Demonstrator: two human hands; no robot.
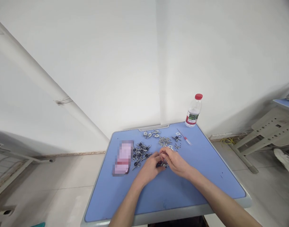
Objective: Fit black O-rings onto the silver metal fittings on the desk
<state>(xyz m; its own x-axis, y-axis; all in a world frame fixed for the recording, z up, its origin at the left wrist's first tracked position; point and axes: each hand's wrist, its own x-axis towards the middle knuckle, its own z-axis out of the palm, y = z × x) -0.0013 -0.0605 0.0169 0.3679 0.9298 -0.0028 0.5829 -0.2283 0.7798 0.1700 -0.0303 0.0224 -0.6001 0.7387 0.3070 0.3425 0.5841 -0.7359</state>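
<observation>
My left hand (149, 167) is closed around a small metal fitting (162, 164), held low over the middle of the desk. My right hand (174, 161) meets it from the right, thumb and fingers pinched just above the fitting. Whatever the right fingertips hold is too small to make out. Left of my hands lie several metal fittings with round black discs (140, 152). Beyond my hands is a pile of metal pins (164, 141). Several silver plate-like parts (156, 133) lie near the far edge, and tiny bits (178, 146) are scattered right of the pile.
The blue desk (182, 198) stands against a white wall. A screwdriver with a clear and red handle (187, 140) lies to the right, near a black-disc part (177, 137). A red-capped bottle (193, 115) stands at the far right corner. A blurred pink object (123, 156) lies left.
</observation>
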